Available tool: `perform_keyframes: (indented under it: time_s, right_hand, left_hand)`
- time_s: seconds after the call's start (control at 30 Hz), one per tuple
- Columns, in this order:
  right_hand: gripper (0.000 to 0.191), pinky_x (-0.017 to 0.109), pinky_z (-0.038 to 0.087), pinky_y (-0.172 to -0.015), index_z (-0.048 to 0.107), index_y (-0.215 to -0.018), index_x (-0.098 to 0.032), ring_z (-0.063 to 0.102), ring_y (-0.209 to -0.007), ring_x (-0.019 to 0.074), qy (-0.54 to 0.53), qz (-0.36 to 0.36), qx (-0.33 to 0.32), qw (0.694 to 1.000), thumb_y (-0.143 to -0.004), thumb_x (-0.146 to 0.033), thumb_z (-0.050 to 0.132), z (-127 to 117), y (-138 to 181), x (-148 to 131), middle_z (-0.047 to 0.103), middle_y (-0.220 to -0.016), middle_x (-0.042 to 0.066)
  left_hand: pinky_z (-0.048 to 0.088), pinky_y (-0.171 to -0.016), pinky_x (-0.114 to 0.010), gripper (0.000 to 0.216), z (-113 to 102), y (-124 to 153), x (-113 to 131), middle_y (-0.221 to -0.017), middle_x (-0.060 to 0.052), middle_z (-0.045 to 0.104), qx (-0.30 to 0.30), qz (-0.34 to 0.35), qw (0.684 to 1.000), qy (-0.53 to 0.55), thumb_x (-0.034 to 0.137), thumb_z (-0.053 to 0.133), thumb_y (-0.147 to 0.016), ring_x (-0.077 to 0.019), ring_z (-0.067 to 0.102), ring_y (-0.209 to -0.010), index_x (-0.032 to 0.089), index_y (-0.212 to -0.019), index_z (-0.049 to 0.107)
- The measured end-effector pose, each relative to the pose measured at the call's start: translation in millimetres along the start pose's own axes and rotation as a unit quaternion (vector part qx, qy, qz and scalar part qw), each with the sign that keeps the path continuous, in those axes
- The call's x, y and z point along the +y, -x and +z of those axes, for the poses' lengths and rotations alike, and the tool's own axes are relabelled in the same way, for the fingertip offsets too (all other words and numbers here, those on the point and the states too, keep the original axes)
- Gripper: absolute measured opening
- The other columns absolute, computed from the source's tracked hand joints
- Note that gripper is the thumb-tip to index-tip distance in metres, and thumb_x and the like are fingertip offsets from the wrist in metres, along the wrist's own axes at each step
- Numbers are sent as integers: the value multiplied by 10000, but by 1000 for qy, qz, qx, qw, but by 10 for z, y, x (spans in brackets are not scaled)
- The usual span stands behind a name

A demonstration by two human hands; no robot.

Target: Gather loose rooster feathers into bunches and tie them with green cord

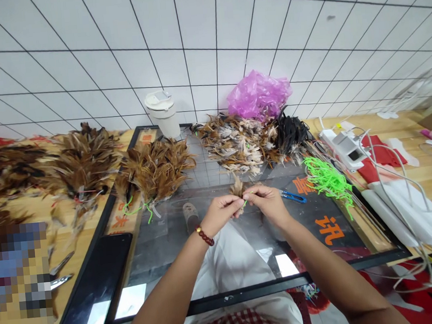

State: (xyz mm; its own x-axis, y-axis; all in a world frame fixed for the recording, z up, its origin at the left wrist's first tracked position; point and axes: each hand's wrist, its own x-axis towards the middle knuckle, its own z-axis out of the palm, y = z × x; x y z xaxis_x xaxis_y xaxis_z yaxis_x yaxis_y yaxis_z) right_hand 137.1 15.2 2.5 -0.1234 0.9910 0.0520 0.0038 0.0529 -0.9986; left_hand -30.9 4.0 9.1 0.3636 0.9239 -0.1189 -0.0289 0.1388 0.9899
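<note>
My left hand (221, 213) pinches a small bundle of brown feathers (236, 185) with its tips pointing away from me. Close beside it, my right hand (269, 205) is closed in a pinch on a thin green string (246, 202) at the base of that bundle. Both hands meet above a framed glass panel (170, 246). Just right of my right hand lie blue-handled thread snips (294, 197). Farther right is a heap of bright green strings (327, 177). Beyond my hands spreads a pile of loose brown and cream feathers (233, 145).
A brown feather bunch (156, 169) with green ties lies left, near a white lidded cup (163, 113). A pink plastic bag (257, 95) rests by black feathers (292, 135). At front left is a phone (98, 283); white cables (411, 195) tangle at right.
</note>
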Motion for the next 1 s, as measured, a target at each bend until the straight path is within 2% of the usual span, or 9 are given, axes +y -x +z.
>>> perform_keyframes:
  time_s: [0.23, 0.4, 0.47, 0.6, 0.67, 0.77, 0.83, 0.9, 1.0]
  right_hand:
    - [113, 256, 455, -627, 729, -718, -209, 587, -648, 131, 55, -54, -26, 997, -731, -322, 725, 8, 23, -49, 681, -707, 16]
    - [111, 278, 455, -673, 723, -730, -215, 598, -689, 143, 105, -120, -5, 987, -772, -313, 694, 4, 45, -114, 682, -717, 21]
    - [109, 286, 455, -687, 724, -735, -220, 600, -698, 146, 122, -137, -1, 983, -786, -308, 682, 1, 52, -129, 683, -721, 20]
    - [112, 311, 469, -721, 730, -737, -234, 606, -716, 161, 139, -145, -12, 980, -792, -316, 677, -5, 59, -138, 689, -729, 25]
    - [117, 321, 475, -729, 732, -728, -239, 604, -715, 166, 142, -142, -21, 979, -790, -322, 678, -6, 57, -136, 691, -720, 28]
    - [126, 321, 484, -721, 733, -706, -234, 604, -713, 168, 121, -113, -22, 986, -767, -337, 695, -3, 47, -123, 692, -713, 30]
    - [142, 292, 479, -636, 730, -698, -220, 585, -639, 149, 75, -57, -15, 995, -727, -358, 724, 5, 41, -114, 681, -677, 21]
    - [175, 253, 438, -528, 723, -691, -201, 527, -531, 115, 23, 7, -11, 1000, -684, -373, 754, 17, 40, -112, 652, -606, 5]
    - [209, 229, 394, -467, 711, -677, -181, 468, -465, 88, -22, 62, -14, 998, -651, -377, 777, 42, 52, -123, 633, -557, -1]
  left_hand:
    - [387, -600, -235, 303, -65, -1, 18, -601, -2, 588, -51, -62, 989, 127, 378, 792, -613, -76, 492, -564, 116, -714, 678]
    - [371, -596, -231, 327, -72, -6, 8, -649, -7, 611, -7, -88, 977, 194, 333, 841, -538, -68, 486, -568, 120, -727, 679]
    - [372, -595, -234, 330, -60, -4, 16, -658, -9, 613, -15, -82, 979, 188, 336, 842, -530, -74, 494, -578, 122, -716, 673]
    - [383, -604, -247, 319, -32, 9, 44, -614, -12, 584, -89, -51, 990, 101, 409, 769, -636, -87, 491, -575, 114, -665, 650]
    - [391, -607, -249, 355, -19, 11, 43, -592, -10, 562, -103, -40, 992, 59, 457, 712, -690, -90, 482, -569, 114, -645, 632]
    - [414, -607, -256, 368, 14, 13, 34, -596, -9, 540, -94, -34, 995, 12, 479, 614, -763, -102, 490, -569, 125, -663, 597]
    - [428, -608, -266, 342, 56, 32, 41, -619, -13, 530, -57, -14, 996, -67, 435, 506, -837, -115, 507, -575, 141, -672, 561]
    - [437, -641, -282, 288, 112, 70, 64, -691, -32, 544, -1, 39, 977, -212, 345, 429, -875, -137, 538, -631, 154, -696, 549]
    - [439, -692, -295, 163, 192, 144, 106, -884, -71, 578, 48, 98, 900, -423, 280, 466, -852, -168, 574, -743, 169, -804, 575]
